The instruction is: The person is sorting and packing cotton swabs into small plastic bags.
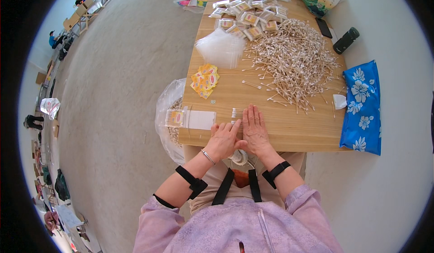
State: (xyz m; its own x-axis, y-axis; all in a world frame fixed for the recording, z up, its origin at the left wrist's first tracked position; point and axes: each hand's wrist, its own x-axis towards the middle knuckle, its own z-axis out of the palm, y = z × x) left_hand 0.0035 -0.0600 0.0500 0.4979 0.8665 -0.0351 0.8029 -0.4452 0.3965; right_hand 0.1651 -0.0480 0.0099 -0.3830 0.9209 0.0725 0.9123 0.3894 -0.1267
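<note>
A small row of cotton swabs (237,113) lies side by side near the table's front edge. My right hand (256,130) rests flat along the right side of this row, fingers straight and together, covering part of it. From the left, my left hand (223,139) reaches in with bent fingers, its fingertips on the lower part of the swabs. The two thumbs meet or nearly meet. Left of my hands lies a white card (202,120), beside a clear bag of swabs with a yellow label (175,118).
A large heap of loose swabs (296,58) covers the right middle of the table. Yellow label cards (205,80), clear empty bags (220,47) and filled packs (248,15) lie farther off. A blue flowered pouch (361,108) and a dark bottle (346,40) stand along the right.
</note>
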